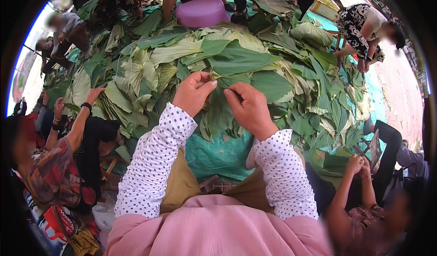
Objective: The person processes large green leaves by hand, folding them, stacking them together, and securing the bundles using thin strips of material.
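Observation:
Between my two hands hangs a large green lotus leaf (pixel 223 106), its pale stem end near my left fingertips. My left hand (pixel 193 92) is closed, thumb and forefinger pinched at that stem end. Just right of it, my right hand (pixel 251 105) is closed too, its thumb and forefinger pressed on the leaf's edge. Beyond and beneath lies a broad heap of lotus leaves (pixel 180 53), some deep green, others pale and wilted. Another dark green leaf (pixel 243 60) spreads on top, directly past my fingers.
A purple plastic tub (pixel 201 11) stands at the far side of the heap. Green tarp (pixel 218 158) shows below my hands. People sit close on my left and right, a co-worker's hand (pixel 94 94) touching leaves at left. Another person bends over the far right edge.

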`<state>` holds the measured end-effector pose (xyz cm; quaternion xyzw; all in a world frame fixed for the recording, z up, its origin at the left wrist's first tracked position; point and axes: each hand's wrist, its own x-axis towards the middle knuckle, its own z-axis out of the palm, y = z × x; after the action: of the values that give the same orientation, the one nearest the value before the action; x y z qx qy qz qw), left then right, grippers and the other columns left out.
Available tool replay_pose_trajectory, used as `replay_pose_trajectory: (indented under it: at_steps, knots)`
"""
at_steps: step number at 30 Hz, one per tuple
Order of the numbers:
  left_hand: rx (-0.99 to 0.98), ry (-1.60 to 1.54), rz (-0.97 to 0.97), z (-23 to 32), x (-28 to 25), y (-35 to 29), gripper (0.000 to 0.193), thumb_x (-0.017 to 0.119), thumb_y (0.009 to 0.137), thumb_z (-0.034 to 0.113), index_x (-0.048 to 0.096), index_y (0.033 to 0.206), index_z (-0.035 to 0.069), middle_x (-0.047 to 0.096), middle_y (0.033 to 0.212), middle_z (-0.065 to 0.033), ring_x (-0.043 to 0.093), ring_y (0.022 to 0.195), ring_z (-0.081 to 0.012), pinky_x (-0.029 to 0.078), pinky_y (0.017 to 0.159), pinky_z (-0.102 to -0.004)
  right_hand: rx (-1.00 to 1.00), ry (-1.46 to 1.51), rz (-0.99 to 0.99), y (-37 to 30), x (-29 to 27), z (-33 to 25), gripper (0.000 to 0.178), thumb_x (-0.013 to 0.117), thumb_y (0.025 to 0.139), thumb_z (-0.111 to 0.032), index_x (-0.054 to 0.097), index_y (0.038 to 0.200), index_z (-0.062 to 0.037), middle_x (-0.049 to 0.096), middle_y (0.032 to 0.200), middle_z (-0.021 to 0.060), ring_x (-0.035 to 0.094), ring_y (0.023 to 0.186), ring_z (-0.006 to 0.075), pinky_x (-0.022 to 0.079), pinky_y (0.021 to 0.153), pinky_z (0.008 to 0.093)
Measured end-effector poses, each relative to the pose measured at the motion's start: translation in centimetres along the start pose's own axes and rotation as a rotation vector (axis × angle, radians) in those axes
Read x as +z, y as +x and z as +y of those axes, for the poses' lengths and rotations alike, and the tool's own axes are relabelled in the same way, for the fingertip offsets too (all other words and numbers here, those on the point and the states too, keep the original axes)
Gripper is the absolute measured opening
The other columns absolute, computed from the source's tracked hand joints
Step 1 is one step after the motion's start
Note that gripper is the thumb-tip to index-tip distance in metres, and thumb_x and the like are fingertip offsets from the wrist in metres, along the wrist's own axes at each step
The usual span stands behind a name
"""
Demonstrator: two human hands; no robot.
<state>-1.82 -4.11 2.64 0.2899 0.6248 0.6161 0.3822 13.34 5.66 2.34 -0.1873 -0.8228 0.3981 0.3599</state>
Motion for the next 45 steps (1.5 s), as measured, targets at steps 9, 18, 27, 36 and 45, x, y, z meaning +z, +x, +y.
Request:
replay_pose_trajectory:
  at_steps: [9, 18, 27, 36, 45]
  knots:
    - [-0.045, -0.037, 0.005, 0.8, 0.8, -0.8, 0.018, 0.062, 0.091, 0.011, 0.061, 0.104, -0.001, 0.064, 0.082, 0.0007, 0.052, 0.067, -0.0031, 0.041, 0.059, -0.0197, -0.05, -0.132, 0.016, 0.0, -0.4, -0.1, 0.008, 0.065, 0.084, -0.008, 0.062, 0.087, -0.0011, 0.059, 0.074, 0.014, 0.058, 0.065, 0.0302, 0.047, 0.059, 0.0355]
    - [0.047, 0.077, 0.036, -0.5, -0.1, -1.0, 0.02, 0.063, 0.091, 0.008, 0.063, 0.109, 0.0, 0.064, 0.086, 0.0025, 0.055, 0.071, -0.0028, 0.046, 0.063, -0.0187, -0.119, -0.172, 0.044, -0.1, 0.4, 0.4, 0.013, 0.063, 0.081, -0.012, 0.056, 0.075, -0.0028, 0.058, 0.07, 0.0144, 0.059, 0.065, 0.0355, 0.046, 0.056, 0.0445]
    - [0.066, 0.159, -0.004, -0.9, 1.2, -1.0, 0.019, 0.064, 0.091, 0.011, 0.063, 0.108, 0.001, 0.066, 0.091, 0.0008, 0.058, 0.074, -0.0047, 0.047, 0.065, -0.0205, -0.069, -0.14, 0.068, -0.9, -0.5, 1.1, 0.012, 0.061, 0.079, -0.011, 0.055, 0.074, -0.0023, 0.059, 0.071, 0.0156, 0.059, 0.068, 0.0369, 0.047, 0.058, 0.0469]
    - [0.097, 0.149, 0.009, -1.2, 0.9, -1.6, 0.02, 0.066, 0.089, 0.006, 0.063, 0.107, -0.001, 0.067, 0.091, -0.0011, 0.06, 0.078, -0.006, 0.049, 0.07, -0.0211, -0.043, -0.1, 0.028, -0.8, 0.5, 1.3, 0.011, 0.059, 0.079, -0.01, 0.054, 0.073, -0.0017, 0.058, 0.071, 0.0177, 0.058, 0.068, 0.0392, 0.045, 0.058, 0.0476]
    - [0.213, 0.092, -0.03, -0.3, 1.9, -1.4, 0.019, 0.064, 0.089, 0.004, 0.062, 0.106, -0.004, 0.068, 0.096, -0.0043, 0.062, 0.086, -0.008, 0.05, 0.077, -0.0219, 0.112, 0.01, -0.066, 0.1, -0.7, 0.0, 0.015, 0.06, 0.085, -0.015, 0.058, 0.082, -0.001, 0.06, 0.076, 0.0192, 0.06, 0.071, 0.0386, 0.046, 0.06, 0.0456]
